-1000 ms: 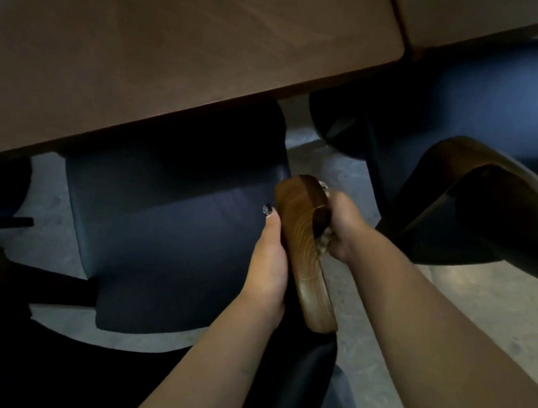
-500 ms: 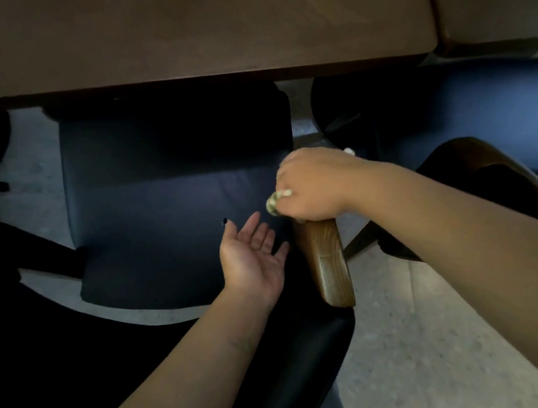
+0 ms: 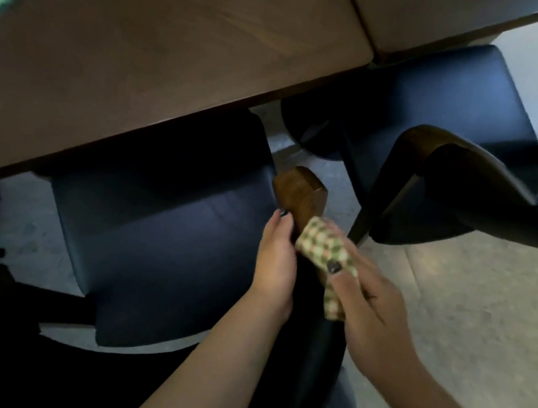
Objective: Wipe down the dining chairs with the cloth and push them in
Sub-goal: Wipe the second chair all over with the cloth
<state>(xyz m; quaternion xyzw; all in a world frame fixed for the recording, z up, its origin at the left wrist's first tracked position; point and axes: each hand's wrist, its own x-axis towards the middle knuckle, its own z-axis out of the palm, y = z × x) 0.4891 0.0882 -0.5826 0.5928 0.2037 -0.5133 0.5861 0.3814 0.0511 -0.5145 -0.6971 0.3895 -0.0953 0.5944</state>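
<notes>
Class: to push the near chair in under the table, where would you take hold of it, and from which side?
Probably the wooden armrest: grip it from above. It is a narrow rounded bar projecting toward the table, easy for fingers to wrap.

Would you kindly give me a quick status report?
Right hand pressing checked cloth on wooden armrest. Left hand holding armrest's inner side. Chair not pushed in. Nothing blocking.
</notes>
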